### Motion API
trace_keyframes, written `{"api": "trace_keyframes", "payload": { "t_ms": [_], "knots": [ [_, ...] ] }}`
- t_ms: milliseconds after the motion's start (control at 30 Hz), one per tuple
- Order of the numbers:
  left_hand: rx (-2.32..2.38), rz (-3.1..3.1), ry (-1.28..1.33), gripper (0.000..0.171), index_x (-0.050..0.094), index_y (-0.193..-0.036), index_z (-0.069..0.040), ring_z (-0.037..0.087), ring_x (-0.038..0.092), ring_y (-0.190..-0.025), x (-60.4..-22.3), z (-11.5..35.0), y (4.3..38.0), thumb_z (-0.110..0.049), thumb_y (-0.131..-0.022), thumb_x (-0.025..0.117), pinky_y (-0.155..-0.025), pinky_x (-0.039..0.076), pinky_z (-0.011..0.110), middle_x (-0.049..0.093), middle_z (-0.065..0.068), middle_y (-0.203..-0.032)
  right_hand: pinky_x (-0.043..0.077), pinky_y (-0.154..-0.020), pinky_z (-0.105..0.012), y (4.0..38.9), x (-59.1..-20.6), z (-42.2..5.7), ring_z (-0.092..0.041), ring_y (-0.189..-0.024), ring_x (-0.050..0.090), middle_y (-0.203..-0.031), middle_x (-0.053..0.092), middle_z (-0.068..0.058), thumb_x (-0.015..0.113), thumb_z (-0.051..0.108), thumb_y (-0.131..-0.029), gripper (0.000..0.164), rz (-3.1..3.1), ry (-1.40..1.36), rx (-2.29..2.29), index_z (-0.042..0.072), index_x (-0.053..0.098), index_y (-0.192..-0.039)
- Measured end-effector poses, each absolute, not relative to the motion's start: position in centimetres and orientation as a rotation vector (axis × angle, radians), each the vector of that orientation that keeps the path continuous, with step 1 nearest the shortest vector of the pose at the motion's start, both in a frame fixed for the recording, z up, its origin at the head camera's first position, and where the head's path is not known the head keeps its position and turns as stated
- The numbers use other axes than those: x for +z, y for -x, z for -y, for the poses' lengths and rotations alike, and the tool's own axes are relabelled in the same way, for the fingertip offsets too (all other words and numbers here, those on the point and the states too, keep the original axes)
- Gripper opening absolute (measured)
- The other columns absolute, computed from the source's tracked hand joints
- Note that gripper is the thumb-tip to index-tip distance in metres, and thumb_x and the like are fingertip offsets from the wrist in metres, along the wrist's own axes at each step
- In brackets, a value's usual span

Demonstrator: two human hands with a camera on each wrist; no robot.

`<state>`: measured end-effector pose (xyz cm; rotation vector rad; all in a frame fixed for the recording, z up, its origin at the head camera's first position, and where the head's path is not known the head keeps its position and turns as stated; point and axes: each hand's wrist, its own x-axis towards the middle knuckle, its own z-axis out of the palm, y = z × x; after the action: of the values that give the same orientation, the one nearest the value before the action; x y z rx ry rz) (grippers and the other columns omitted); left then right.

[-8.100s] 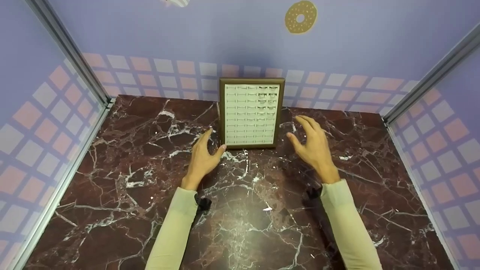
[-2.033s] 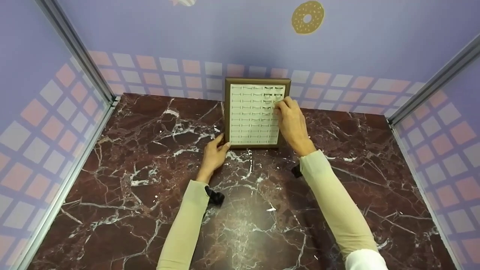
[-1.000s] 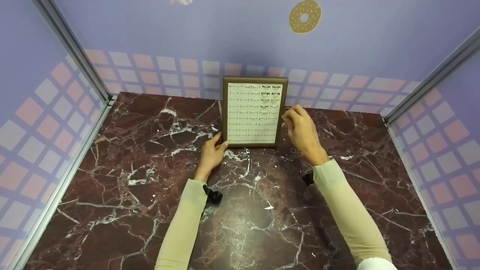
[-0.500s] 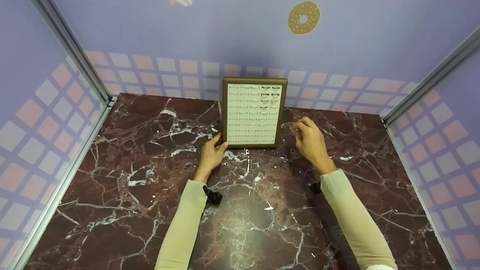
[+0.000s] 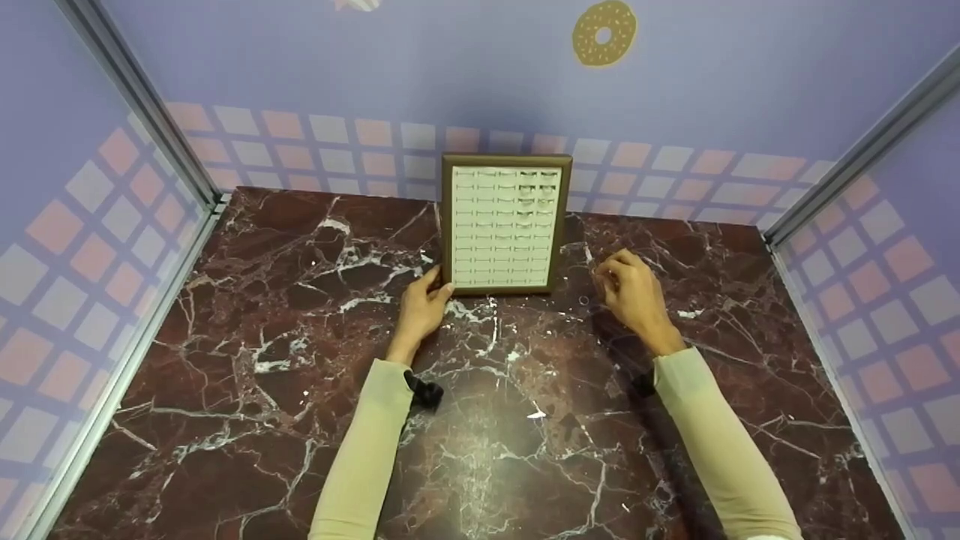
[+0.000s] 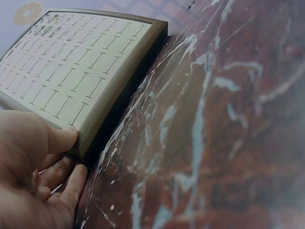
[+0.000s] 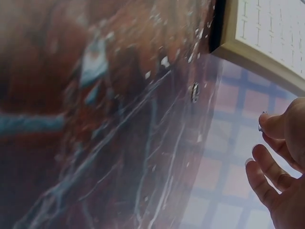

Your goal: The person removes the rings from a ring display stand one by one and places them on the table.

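A brown wooden ring display frame (image 5: 507, 160) with a white slotted panel stands upright near the back wall. Several rings (image 5: 527, 187) sit in its upper right slots. My left hand (image 5: 421, 309) grips the frame's lower left corner; in the left wrist view the thumb lies on the front rim and the other fingers are under and behind. Right of the frame, my right hand (image 5: 637, 296) is apart from it, above the tabletop. A small shiny piece, apparently a ring (image 7: 260, 127), is pinched at its fingertips, mostly hidden. Another ring (image 5: 583, 300) stands on the table near that hand.
The dark red marbled tabletop (image 5: 300, 450) carries white veins and small white specks. A lilac back wall (image 5: 300, 60) with pink and white squares rises behind the frame. Side panels with metal edge strips (image 5: 112, 409) close in the left and right.
My right hand has left the frame's right side, moving right and toward me. A ring in the fourth row's right slot is gone, and one ring now stands on the table. The left hand stays.
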<state>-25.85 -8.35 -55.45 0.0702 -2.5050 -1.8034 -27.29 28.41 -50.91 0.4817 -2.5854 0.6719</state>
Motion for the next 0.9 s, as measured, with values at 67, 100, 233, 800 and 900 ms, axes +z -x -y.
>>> {"api": "trace_keyframes", "payload": {
  "t_ms": [67, 100, 233, 800, 900],
  "knots": [
    [-1.79, 2.507, -0.069, 0.055, 0.051, -0.157, 0.0, 0.035, 0.065, -0.134, -55.5, 8.4, 25.9, -0.012, -0.105, 0.068, -0.115, 0.05, 0.044, 0.059, 0.025, -0.152, 0.058, -0.082, -0.051, 27.3, -51.2, -28.7, -0.036, -0.092, 0.069, -0.101, 0.071, -0.013, 0.073, -0.005, -0.091, 0.009, 2.603, -0.49, 0.659, 0.002, 0.078, -0.091],
    [-1.783, 2.509, -0.07, 0.055, 0.051, -0.157, 0.0, 0.035, 0.065, -0.134, -55.6, 8.4, 25.9, -0.012, -0.105, 0.068, -0.115, 0.05, 0.044, 0.059, 0.025, -0.152, 0.058, -0.082, -0.051, 27.2, -51.2, -28.8, -0.036, -0.092, 0.069, -0.101, 0.071, -0.013, 0.073, -0.006, -0.09, 0.01, 2.615, -0.494, 0.657, 0.002, 0.078, -0.09],
    [-1.776, 2.511, -0.06, 0.054, 0.052, -0.157, -0.001, 0.035, 0.066, -0.132, -55.6, 8.4, 26.0, -0.013, -0.106, 0.067, -0.114, 0.051, 0.044, 0.061, 0.025, -0.15, 0.059, -0.081, -0.051, 27.1, -51.6, -29.1, -0.036, -0.092, 0.07, -0.101, 0.071, -0.012, 0.071, -0.006, -0.091, 0.011, 2.662, -0.513, 0.633, 0.003, 0.078, -0.091],
    [-1.803, 2.509, -0.069, 0.055, 0.05, -0.157, 0.001, 0.036, 0.066, -0.133, -55.4, 8.3, 26.0, -0.013, -0.106, 0.067, -0.114, 0.051, 0.042, 0.061, 0.026, -0.149, 0.06, -0.078, -0.054, 27.2, -52.8, -30.5, -0.035, -0.089, 0.072, -0.099, 0.073, -0.012, 0.076, -0.005, -0.087, 0.01, 2.842, -0.599, 0.599, 0.005, 0.08, -0.089],
    [-1.801, 2.5, -0.059, 0.055, 0.051, -0.156, 0.003, 0.037, 0.065, -0.134, -55.5, 8.3, 26.0, -0.012, -0.106, 0.067, -0.114, 0.051, 0.042, 0.062, 0.027, -0.148, 0.061, -0.077, -0.052, 27.3, -52.9, -30.5, -0.034, -0.086, 0.071, -0.097, 0.073, -0.013, 0.077, -0.005, -0.087, 0.009, 2.844, -0.617, 0.605, 0.004, 0.08, -0.088]
  ]
}}
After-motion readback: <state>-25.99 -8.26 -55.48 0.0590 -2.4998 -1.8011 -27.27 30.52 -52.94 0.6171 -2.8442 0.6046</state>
